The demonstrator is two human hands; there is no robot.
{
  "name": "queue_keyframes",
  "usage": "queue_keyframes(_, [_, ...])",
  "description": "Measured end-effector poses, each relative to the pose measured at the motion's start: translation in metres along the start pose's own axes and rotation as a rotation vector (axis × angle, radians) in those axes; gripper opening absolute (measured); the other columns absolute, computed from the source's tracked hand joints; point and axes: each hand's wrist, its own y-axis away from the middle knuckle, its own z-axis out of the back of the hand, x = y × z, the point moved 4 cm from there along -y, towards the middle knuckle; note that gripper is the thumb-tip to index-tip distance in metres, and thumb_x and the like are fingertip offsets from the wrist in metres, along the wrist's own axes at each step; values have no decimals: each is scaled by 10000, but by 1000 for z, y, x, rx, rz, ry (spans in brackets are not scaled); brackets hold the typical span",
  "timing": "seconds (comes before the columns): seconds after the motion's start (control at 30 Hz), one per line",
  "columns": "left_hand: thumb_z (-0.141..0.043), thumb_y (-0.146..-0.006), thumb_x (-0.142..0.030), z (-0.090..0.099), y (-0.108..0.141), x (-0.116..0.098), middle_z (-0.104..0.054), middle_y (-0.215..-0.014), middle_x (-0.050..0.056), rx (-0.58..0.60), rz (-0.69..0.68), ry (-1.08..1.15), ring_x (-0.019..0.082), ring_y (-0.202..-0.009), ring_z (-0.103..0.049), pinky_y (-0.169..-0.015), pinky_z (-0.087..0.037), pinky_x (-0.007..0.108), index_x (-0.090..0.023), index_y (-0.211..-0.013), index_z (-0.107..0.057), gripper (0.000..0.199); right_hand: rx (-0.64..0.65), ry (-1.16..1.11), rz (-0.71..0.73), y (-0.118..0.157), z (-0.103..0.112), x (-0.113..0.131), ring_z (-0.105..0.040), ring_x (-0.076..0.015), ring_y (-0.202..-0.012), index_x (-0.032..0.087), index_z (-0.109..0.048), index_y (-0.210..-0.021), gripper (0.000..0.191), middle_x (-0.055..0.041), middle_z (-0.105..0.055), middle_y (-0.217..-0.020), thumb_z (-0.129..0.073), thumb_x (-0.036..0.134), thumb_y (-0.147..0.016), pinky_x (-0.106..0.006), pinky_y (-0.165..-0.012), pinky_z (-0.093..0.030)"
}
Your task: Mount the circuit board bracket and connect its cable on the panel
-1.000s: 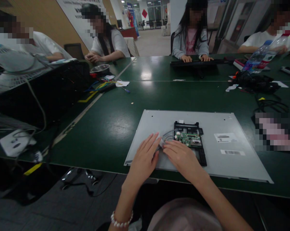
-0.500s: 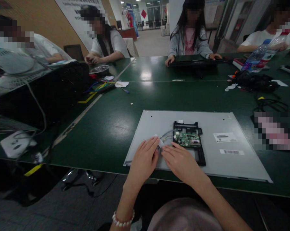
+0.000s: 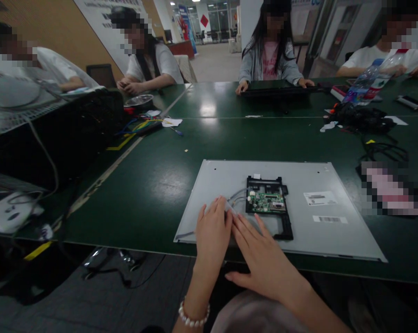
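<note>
A flat grey panel (image 3: 306, 236) lies on the green table near its front edge. On the panel sits a black frame (image 3: 287, 226) holding a green circuit board (image 3: 266, 202), with thin cables (image 3: 237, 196) running left from it. My left hand (image 3: 213, 236) rests on the panel's left part, over the cable ends, its fingers spread a little. Beside it, my right hand (image 3: 260, 254) lies with fingers stretched out and thumb apart, its fingertips next to the left hand's. A small pale piece shows only partly between the hands.
A phone (image 3: 389, 187) lies right of the panel. Black cables (image 3: 364, 118) and bottles (image 3: 364, 83) stand further back. At left are a large black case (image 3: 56, 138) and a white adapter (image 3: 12, 215). Several people sit around the table; one touches a dark panel (image 3: 278, 91).
My right hand has moved down and its thumb has spread out. My left hand has turned more upright and covers more of the pale piece. The view has shifted slightly.
</note>
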Motion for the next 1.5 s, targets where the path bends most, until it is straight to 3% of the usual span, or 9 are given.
queue_keyframes(0.33, [-478,-952,-261,4,0,1,-618,-1304,167,26,-2,-31,255,-1204,-598,-1118,-330,466,-90,-1297,-527,388,19,21,-47,8,3,7,-150,-274,-1496,97,-257,-1531,800,-153,-168,-1615,-435,596,-931,-537,-1209,-167])
queue_keyframes(0.77, [-479,-951,-246,22,4,3,-586,-1348,153,32,41,-15,272,-1232,-575,-1076,-351,514,-143,-1286,-542,356,-18,77,-60,1,9,19,-278,-283,-1459,81,-407,-1455,656,-166,-314,-1572,-534,457,-933,-510,-1185,-274])
queue_keyframes(1.03, [-494,-939,-252,26,9,7,-600,-1336,142,-41,31,36,266,-1239,-568,-1065,-365,492,-144,-1260,-560,345,-61,-50,-15,16,35,22,-406,-222,-1397,182,-461,-1436,513,-82,-464,-1504,-515,347,-953,-432,-1169,-340])
queue_keyframes(1.17, [-515,-932,-272,24,11,10,-615,-1315,136,-115,12,56,271,-1225,-573,-1064,-369,484,-158,-1221,-583,318,-236,-152,-191,39,64,-9,-472,-217,-1349,243,-551,-1354,408,-39,-532,-1449,-460,317,-962,-436,-1130,-400])
queue_keyframes(1.27, [-519,-932,-284,25,12,11,-619,-1304,139,-152,-2,70,277,-1221,-571,-1053,-383,477,-168,-1208,-593,308,-514,-184,-468,65,84,-57,-514,-249,-1310,230,-580,-1302,392,-77,-572,-1401,-431,369,-967,-483,-1123,-389])
queue_keyframes(1.33, [-522,-933,-292,27,11,11,-620,-1299,144,-177,-6,84,282,-1214,-572,-1044,-394,476,-164,-1206,-593,310,-629,-196,-606,85,90,-91,-496,-273,-1323,239,-579,-1298,418,-81,-557,-1414,-464,425,-942,-510,-1127,-365])
queue_keyframes(1.5, [-505,-944,-291,31,12,15,-565,-1355,163,-243,14,144,293,-1253,-531,-1043,-407,471,-147,-1281,-539,369,-705,-218,-912,126,89,-160,-477,-343,-1329,261,-464,-1418,602,-96,-482,-1479,-512,521,-877,-566,-1077,-395])
